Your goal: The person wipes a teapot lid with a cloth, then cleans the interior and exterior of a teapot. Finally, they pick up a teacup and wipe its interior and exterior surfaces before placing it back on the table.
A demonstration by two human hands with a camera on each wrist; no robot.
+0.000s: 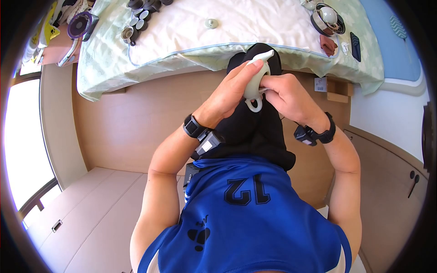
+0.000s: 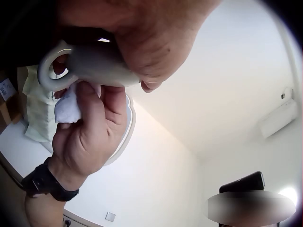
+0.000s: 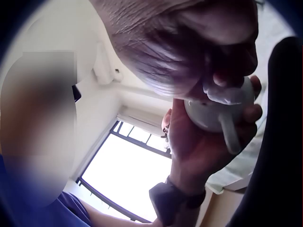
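Observation:
My left hand (image 1: 227, 94) grips a pale, glossy teapot (image 1: 251, 85) over my lap, its spout pointing away from me and its loop handle (image 1: 256, 107) toward me. In the left wrist view, my right hand (image 2: 87, 132) pinches a crumpled white cloth or tissue (image 2: 68, 106) between thumb and fingers, right against the teapot's side. The right wrist view shows the white wad (image 3: 222, 94) at the pot's opening, where the right fingertips are partly hidden. A small pale lid (image 1: 210, 23) lies on the white cloth of the table ahead.
Dark cups (image 1: 139, 20) and a small pitcher (image 1: 129, 34) stand at the table's left. At its right are a round dark-rimmed vessel with a pale pot (image 1: 327, 19), a brown cloth (image 1: 327, 45) and a phone (image 1: 355, 47). A purple fan (image 1: 80, 25) stands far left.

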